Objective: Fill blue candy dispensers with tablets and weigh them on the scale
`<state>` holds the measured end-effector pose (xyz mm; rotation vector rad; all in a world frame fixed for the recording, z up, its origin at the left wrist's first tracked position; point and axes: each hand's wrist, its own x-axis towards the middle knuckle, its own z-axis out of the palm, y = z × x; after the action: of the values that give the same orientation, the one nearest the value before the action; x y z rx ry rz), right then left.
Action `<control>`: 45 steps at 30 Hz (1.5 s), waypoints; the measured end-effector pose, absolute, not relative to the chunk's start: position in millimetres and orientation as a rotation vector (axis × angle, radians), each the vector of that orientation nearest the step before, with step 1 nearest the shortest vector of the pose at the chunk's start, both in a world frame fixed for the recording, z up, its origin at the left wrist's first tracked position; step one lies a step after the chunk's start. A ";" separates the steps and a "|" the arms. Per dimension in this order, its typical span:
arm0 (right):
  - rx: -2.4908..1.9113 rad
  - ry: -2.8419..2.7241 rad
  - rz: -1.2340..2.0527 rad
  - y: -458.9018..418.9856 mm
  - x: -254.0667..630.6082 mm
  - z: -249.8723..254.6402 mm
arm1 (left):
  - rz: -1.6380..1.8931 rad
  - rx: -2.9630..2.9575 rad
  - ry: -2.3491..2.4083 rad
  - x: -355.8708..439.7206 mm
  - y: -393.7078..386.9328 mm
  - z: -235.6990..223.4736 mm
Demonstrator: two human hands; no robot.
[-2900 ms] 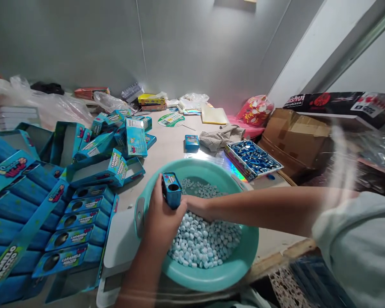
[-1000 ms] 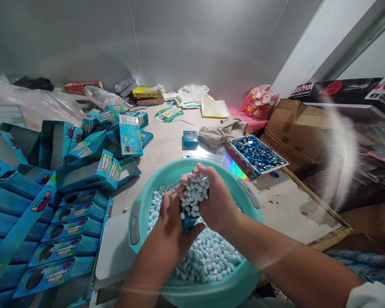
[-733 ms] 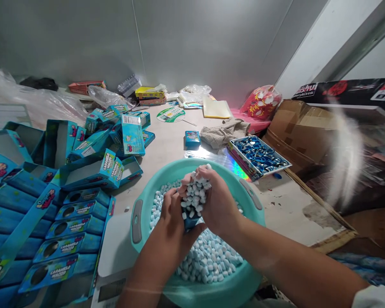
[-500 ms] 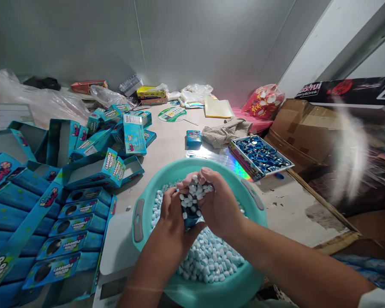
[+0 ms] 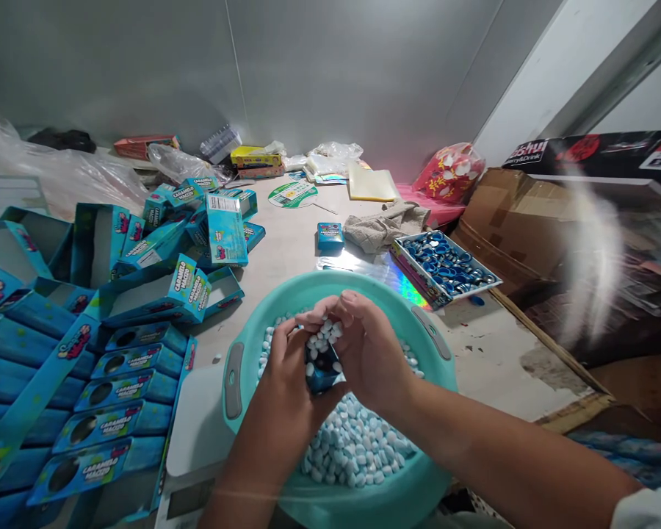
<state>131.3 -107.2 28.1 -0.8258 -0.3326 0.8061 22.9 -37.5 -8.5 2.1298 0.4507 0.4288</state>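
Observation:
My left hand (image 5: 289, 389) is wrapped round a small dark blue container (image 5: 322, 380), tilted, with its open top toward my right hand. Cupped against that opening is my right hand (image 5: 377, 360), holding a small heap of white candies (image 5: 326, 334) at the fingers. A few candies lie at the container's mouth; its inside is mostly hidden. Both hands are over a turquoise basin (image 5: 291, 290), which holds a thick layer of pale blue and white candies (image 5: 358, 444).
Left of the basin lie a white scale (image 5: 198, 419) and rows of blue candy boxes (image 5: 104, 426), with loose boxes (image 5: 227, 228) behind. Farther back are a small blue box (image 5: 330, 236), a grey cloth (image 5: 388, 224) and a tray of blue-and-silver pieces (image 5: 446, 264). Cardboard boxes (image 5: 510, 213) stand right.
Fewer candies show in my right hand, and the heap has shrunk toward the fingers. More of the blue container's mouth is visible. Both hands have shifted slightly left in view.

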 end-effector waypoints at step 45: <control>-1.358 -0.901 0.498 -124.3 151.5 22.4 | 0.380 2.026 0.786 25.1 -33.6 -23.0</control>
<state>151.5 -124.3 22.4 -1.3579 -0.9015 0.4977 25.1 -33.6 -23.0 2.0263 0.7864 0.3798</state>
